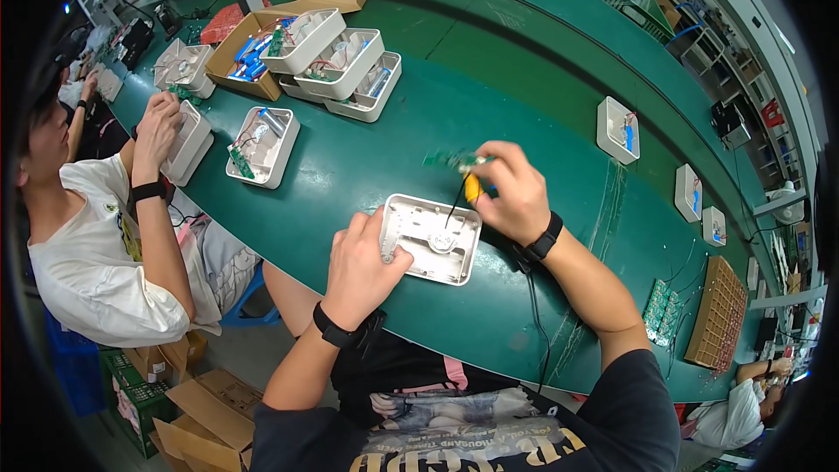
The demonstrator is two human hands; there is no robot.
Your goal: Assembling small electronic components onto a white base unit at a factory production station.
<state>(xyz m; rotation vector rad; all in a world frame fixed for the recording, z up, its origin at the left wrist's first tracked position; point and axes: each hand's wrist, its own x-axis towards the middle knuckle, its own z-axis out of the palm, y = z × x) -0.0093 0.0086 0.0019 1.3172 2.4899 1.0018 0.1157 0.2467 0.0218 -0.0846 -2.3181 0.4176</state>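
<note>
In front of me a white plastic housing [456,276] lies on the green table, its inside facing up with a round part near the middle. My left hand [360,260] grips its left edge, thumb over the rim. Above the far right corner, my right hand [516,197] is closed on a green circuit board [454,160], which is slightly blurred. Beneath the board, at the same fingers, shows a yellow piece [473,188] whose kind I cannot make out. A thin black wire [454,205] runs from there down toward the housing.
Stacked white housings [341,61] stand by a cardboard box [253,79] of blue cells. Another housing [262,153] sits left, near a co-worker [105,236]. At right are several housings [619,131], circuit boards [664,310] and a brown gridded tray [715,315]. A black cable [535,315] trails beside my right wrist.
</note>
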